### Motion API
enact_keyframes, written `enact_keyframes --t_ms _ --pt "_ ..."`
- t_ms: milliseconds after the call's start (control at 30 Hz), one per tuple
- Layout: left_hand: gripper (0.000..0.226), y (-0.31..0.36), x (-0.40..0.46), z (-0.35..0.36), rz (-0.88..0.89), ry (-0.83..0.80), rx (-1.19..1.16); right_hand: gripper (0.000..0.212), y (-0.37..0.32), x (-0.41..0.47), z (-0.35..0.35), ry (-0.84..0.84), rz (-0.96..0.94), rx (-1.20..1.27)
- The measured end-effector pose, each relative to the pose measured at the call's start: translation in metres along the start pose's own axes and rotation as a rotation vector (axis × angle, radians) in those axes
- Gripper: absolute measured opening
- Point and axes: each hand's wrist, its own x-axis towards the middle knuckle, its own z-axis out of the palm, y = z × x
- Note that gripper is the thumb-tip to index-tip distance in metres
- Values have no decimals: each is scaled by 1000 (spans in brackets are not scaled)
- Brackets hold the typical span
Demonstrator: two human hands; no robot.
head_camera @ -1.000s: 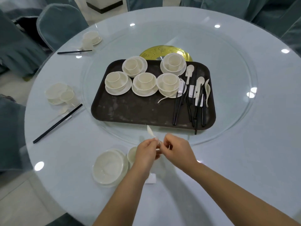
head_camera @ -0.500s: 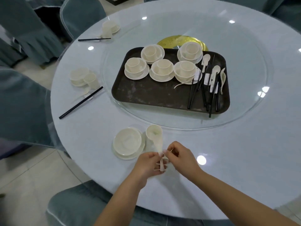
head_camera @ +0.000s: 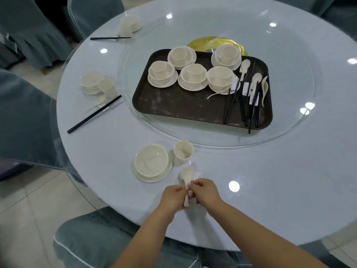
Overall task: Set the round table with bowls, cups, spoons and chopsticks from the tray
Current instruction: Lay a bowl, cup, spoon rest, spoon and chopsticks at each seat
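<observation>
This looks like a restaurant banquet room. A large round table (head_camera: 270, 190) under a pale cloth and glass carries a glass turntable (head_camera: 289, 122) on a gold hub (head_camera: 202, 42), the kind used for shared dining. Chairs in matching grey-blue fitted covers with white piping (head_camera: 92, 244) ring the table on a pale tiled floor (head_camera: 25, 219). A dark serving tray (head_camera: 173, 107) holds several identical cream bowl-and-cup sets (head_camera: 193, 76) with black chopsticks (head_camera: 228, 105), and matching place settings (head_camera: 96, 84) sit at the table's edge.

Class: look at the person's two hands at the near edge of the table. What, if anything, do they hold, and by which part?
Both the left hand and right hand pinch the white spoon by its handle; its bowl lies over a small white rest.
</observation>
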Motion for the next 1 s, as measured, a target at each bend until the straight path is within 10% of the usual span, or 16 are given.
enact_keyframes --t_ms 1000 --pt "27 -7 28 2 16 104 117 24 4 15 6 36 12 -75"
